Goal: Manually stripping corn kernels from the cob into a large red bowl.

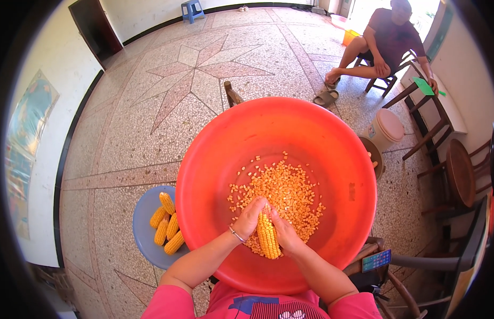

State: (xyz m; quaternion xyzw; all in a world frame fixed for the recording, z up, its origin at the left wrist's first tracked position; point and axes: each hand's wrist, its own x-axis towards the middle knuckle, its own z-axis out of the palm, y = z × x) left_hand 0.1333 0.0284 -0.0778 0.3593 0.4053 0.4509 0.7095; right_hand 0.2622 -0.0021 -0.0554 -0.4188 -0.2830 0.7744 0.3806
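An ear of yellow corn (267, 235) is held between both hands over a large red plastic basin (215, 159). My left hand (250, 218) grips its upper left side, a bracelet at the wrist. On its right side lies my right hand (286, 231), the thumb near the ear's upper end. The ear's lower end points towards my body. Loose corn kernels (284, 187) are spread over the bottom of the basin beneath the hands. To the left, partly behind the red basin, a blue basin (145, 235) holds several whole ears of corn (161, 231).
A person (394, 44) sits on a chair at the upper right, one hand on a green object (424, 85). A lidded bucket (386, 127) and a brown container (374, 153) stand right of the red basin. A phone (376, 261) lies near my right elbow. A blue stool (192, 11) stands far off.
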